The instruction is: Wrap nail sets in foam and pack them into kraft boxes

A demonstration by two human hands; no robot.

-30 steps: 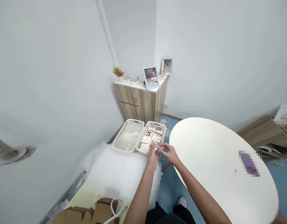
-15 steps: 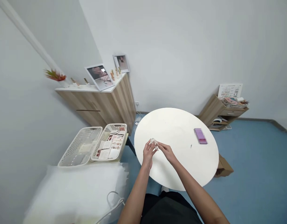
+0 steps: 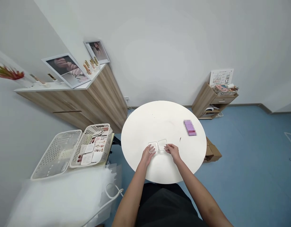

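A small clear plastic case (image 3: 162,144) with a hinge lies spread in two halves, held low over or on the round white table (image 3: 145,123). My left hand (image 3: 147,155) grips its left half, fingers over the edge and onto the inner side. Pinched between the fingers of my right hand (image 3: 173,151) is the outer edge of the right half. Nothing shows inside the case. A tiny dark thing (image 3: 180,139), too small to name, lies on the table beyond my right hand.
A purple blurred oblong (image 3: 189,127) lies at the table's right. White baskets (image 3: 75,157), one with cards, stand left. A wooden cabinet (image 3: 109,101) with framed pictures is behind them. A cardboard box (image 3: 212,153) and small shelf unit (image 3: 203,99) stand right.
The clear case, earlier bunched between both hands, is now unfolded into two flat halves. My hands have moved a little apart. The view has shifted to the right.
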